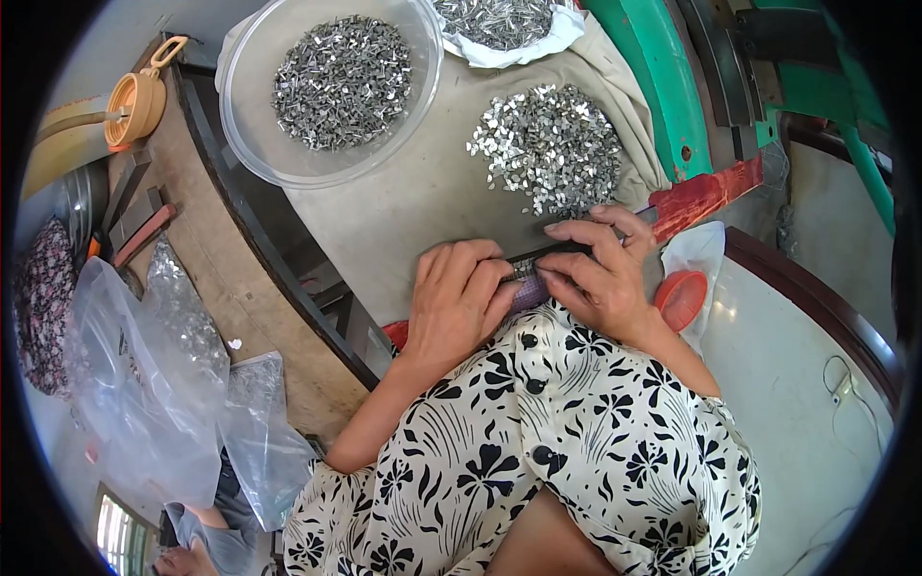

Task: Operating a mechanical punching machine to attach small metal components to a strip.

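Left hand [444, 305] and right hand [615, 285]: fingers grasping, partly hiding, a dark strip [523, 268] before the metal heap [557, 149]. Clear bowl [252, 125] left of the heap; white bag [519, 57] beyond it.

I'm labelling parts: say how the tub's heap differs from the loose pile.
The tub heap sits inside a clear tub; the loose pile lies on cloth. The loose pile, whitish at left, is nearer the right hand; the tub heap is farther and more evenly grey. Both hold many small, shiny pieces.
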{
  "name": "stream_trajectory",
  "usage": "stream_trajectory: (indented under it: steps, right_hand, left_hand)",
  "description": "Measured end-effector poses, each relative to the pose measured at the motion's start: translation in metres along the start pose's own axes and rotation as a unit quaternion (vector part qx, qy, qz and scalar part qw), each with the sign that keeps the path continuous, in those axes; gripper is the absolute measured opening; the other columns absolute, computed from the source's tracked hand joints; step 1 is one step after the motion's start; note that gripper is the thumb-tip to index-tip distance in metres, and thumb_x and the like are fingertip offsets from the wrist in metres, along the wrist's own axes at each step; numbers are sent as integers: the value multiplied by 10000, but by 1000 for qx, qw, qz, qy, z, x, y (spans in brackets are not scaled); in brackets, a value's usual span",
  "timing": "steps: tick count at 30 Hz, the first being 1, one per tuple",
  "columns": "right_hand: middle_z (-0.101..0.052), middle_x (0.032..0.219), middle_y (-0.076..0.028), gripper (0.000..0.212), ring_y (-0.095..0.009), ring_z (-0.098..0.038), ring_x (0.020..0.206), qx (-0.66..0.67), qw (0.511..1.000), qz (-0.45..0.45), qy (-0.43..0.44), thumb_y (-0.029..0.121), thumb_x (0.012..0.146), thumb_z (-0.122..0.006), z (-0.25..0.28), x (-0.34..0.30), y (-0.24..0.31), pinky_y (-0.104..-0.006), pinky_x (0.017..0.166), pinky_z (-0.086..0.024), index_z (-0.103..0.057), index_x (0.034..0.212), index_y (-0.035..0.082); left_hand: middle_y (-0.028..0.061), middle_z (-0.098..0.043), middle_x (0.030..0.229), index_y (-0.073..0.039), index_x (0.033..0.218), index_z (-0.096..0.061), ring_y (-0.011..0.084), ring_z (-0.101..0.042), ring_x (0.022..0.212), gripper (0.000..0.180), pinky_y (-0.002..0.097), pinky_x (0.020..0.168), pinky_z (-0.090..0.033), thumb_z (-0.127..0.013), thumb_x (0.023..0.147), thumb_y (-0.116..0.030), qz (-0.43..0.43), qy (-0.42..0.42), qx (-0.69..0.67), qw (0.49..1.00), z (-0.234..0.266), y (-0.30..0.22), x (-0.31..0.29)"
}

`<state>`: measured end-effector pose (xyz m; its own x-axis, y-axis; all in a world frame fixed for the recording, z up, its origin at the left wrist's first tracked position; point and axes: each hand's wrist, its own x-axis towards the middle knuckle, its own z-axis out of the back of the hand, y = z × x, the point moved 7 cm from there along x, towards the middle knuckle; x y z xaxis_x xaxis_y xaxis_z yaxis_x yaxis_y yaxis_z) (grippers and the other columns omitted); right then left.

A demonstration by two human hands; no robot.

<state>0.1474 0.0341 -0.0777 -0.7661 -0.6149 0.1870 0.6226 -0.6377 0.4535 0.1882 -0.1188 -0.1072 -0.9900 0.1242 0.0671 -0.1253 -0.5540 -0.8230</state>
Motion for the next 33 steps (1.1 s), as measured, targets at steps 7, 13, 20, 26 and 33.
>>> stream_trajectory:
  steps: [7,13,20,26,33]
  right_hand:
    - [-653,1159,80,125,-216,-478,1175,-101,992,69,9,232,723,-732,5,3,15,-388,975,-304,-727,842,194]
    - [-663,1120,63,223,-255,-492,1143,-55,998,4,42,237,624,-836,8,9,6,-398,945,-313,-761,834,231]
    - [-651,1119,82,169,-245,-490,1140,-36,999,-18,13,243,674,-813,12,-3,-7,-410,942,-285,-757,833,234]
    - [-663,1106,39,232,-270,-496,1137,-39,999,2,29,213,634,-839,9,4,2,-395,949,-313,-764,853,214]
    - [-659,1132,61,201,-258,-490,1137,-68,997,27,34,237,646,-826,5,6,5,-407,947,-290,-758,835,229]
  left_hand:
    - [45,-616,985,-83,932,-656,259,-588,903,235,389,853,-418,-782,733,-92,-27,-13,10,999,-1,-5,6]
    - [25,-619,975,-99,913,-661,238,-584,885,210,375,843,-411,-764,731,-87,-30,-20,31,999,-3,-5,7]
    - [21,-620,973,-105,908,-653,236,-581,885,206,379,857,-403,-768,738,-105,-28,-17,31,999,-5,-6,8]
    - [51,-614,1009,-82,960,-631,260,-577,913,271,389,861,-403,-786,741,-122,-19,-6,12,1000,-2,-4,4]
    - [64,-616,1021,-68,958,-639,275,-582,934,280,402,875,-418,-796,729,-98,-8,-6,-4,1000,0,-2,0]
